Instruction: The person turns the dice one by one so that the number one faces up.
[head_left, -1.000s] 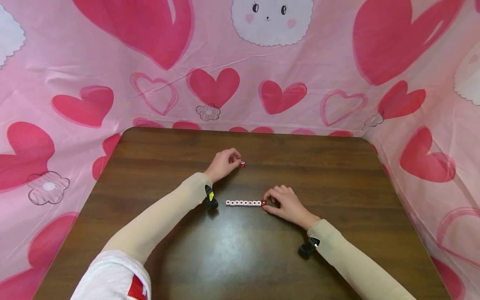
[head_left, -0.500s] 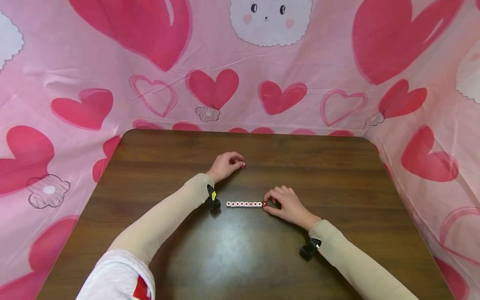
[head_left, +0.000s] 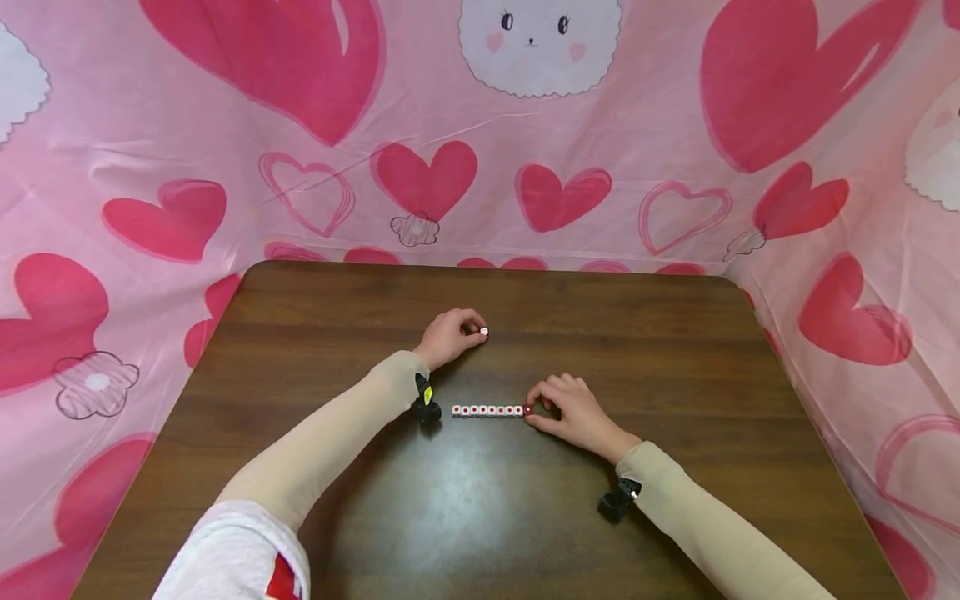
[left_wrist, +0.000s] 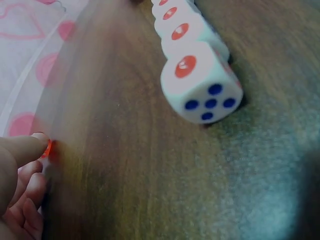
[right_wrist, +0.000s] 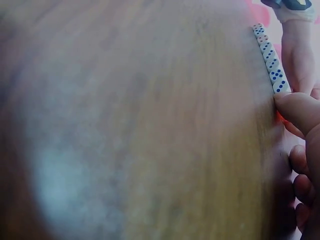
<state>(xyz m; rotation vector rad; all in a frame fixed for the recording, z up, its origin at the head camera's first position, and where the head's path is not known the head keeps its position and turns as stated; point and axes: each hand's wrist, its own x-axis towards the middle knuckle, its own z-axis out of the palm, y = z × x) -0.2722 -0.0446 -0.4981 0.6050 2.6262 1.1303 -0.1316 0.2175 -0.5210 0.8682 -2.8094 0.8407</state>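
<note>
A straight row of several white dice (head_left: 487, 411) lies on the brown table, each with a single red dot on top. At the row's right end, my right hand (head_left: 573, 414) pinches a red die (head_left: 528, 410) between thumb and index finger, right against the last white one. Farther back and to the left, my left hand (head_left: 452, 335) holds another red die (head_left: 484, 332) at its fingertips. Only a sliver of that see-through die (left_wrist: 48, 149) shows past the thumb in the left wrist view. The right wrist view mostly hides its red die behind the thumb.
The wood-grain table (head_left: 480, 517) has rounded far corners. A pink cloth with hearts (head_left: 566, 196) hangs behind it and along both sides. Black cameras sit on the left wrist (head_left: 427, 408) and the right wrist (head_left: 617, 502), the left one close to the row's left end.
The red die in my left fingers has turned, and its near face now looks bright white instead of red. My right hand and the row stay in place.
</note>
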